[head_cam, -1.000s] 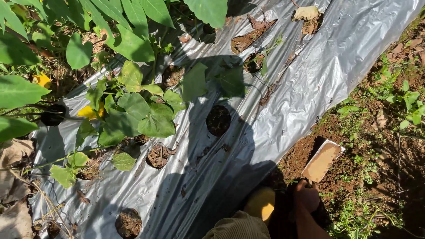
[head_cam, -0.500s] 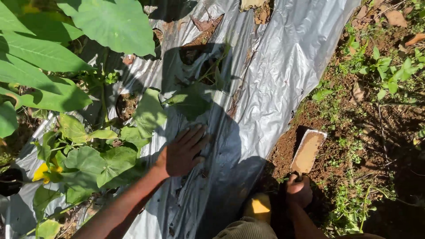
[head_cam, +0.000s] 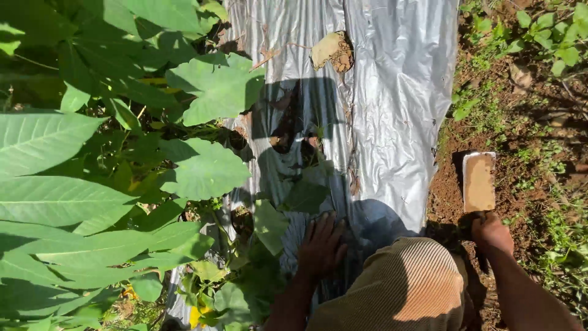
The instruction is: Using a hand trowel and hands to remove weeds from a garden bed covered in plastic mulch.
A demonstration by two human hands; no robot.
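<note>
The fingers [head_cam: 331, 225] of the left hand [head_cam: 321, 248] were spread apart and pressed flat on the silver plastic sheet [head_cam: 392, 110], holding nothing, in the shade cast by the person's own body. Just beside that hand, a dark green leaf [head_cam: 271, 224] lay over the sheet, close to a round planting hole [head_cam: 242, 222] cut in it. The right hand [head_cam: 491, 233] was closed around the handle of a flat-bladed trowel [head_cam: 479, 182], whose pale, soil-smeared blade pointed away from the person and rested on the bare red-brown soil [head_cam: 447, 196] right by the sheet's edge. Between the two arms showed a knee in ribbed tan cloth [head_cam: 407, 285]. Farther up the sheet lay a dry yellowed leaf [head_cam: 331, 50]. Broad-leaved plants [head_cam: 208, 168] crowded the left side, and low weeds [head_cam: 551, 43] grew over the ground on the right.
</note>
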